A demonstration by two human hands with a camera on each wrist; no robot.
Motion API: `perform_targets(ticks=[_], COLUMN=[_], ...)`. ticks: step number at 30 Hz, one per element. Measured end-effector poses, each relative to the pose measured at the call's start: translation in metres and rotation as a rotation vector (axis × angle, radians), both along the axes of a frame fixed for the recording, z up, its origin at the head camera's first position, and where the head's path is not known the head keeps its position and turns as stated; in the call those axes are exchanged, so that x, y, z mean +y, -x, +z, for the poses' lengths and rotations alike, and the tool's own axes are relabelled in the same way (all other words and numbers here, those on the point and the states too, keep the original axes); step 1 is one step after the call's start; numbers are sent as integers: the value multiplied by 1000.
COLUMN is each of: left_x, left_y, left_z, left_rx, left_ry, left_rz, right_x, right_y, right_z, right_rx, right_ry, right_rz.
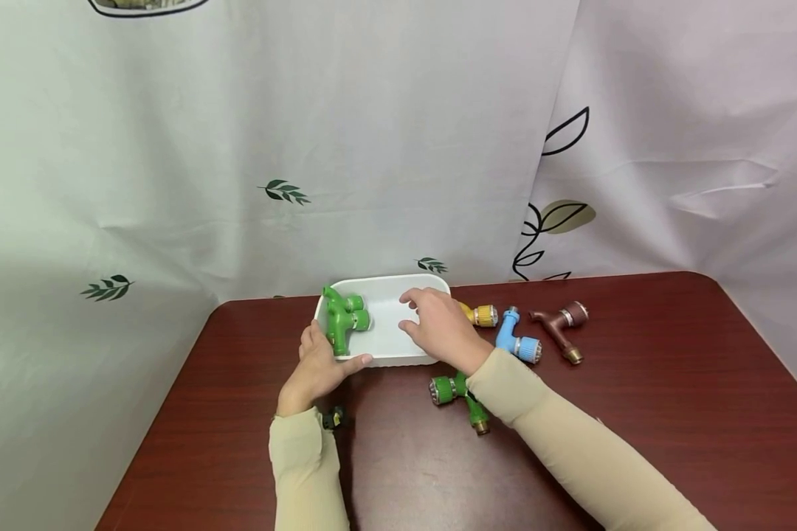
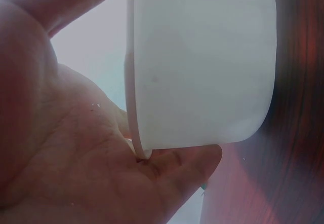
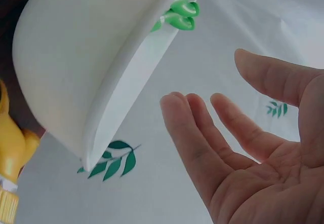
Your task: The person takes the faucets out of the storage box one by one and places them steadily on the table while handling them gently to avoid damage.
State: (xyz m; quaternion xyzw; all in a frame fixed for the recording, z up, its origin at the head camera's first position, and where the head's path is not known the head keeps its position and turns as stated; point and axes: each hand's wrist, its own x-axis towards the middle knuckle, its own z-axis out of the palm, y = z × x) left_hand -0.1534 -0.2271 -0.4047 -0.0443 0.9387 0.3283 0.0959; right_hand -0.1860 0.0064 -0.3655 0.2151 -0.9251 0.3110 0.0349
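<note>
A white plastic container (image 1: 388,341) stands at the back of the table, with two green taps (image 1: 339,324) lying at its left end. My left hand (image 1: 316,366) holds the container's front left corner, thumb along the front rim and fingers against the left wall. In the left wrist view, that wall (image 2: 205,67) runs close past the palm. Over the container's right part, my right hand (image 1: 441,324) hovers with fingers spread and nothing between them. The right wrist view shows its fingers (image 3: 190,148) apart from the rim.
Right of the container lie a yellow tap (image 1: 483,316), partly hidden by the right hand, a light blue tap (image 1: 519,343) and a brown tap (image 1: 563,330). Another green tap (image 1: 445,390) lies in front, partly under the right sleeve. A patterned white curtain (image 1: 372,147) hangs behind the table.
</note>
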Motion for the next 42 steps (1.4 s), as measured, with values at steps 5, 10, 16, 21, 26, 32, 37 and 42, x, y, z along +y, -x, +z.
perform_targets(ticks=[5,10,16,21,26,32,37,42], left_x=[0,0,-1,-1,-1,-1,0,0], left_y=[1,2,1,1,1,1,1,1], left_z=[0,1,1,1,1,1,0,1], left_rx=[2,8,3,2,8,14,15,5], left_ry=[0,3,7,9,14,19,14,12], left_rz=[-2,0,3,-2,-5,-14,-21,-18], right_x=[-10,-21,-34,-43,-53,-66,-73,-78], right_y=[4,12,23,29,32,38,43,46], right_z=[0,-3,-12,-17,-18,-23,-30,-38], right_rx=[-25,-18,37,125,240,206,149,124], right_ry=[-23,-49,-124,-246,-346,-380,-375,-370], right_rz=[24,38,57,73,75,124,171,181])
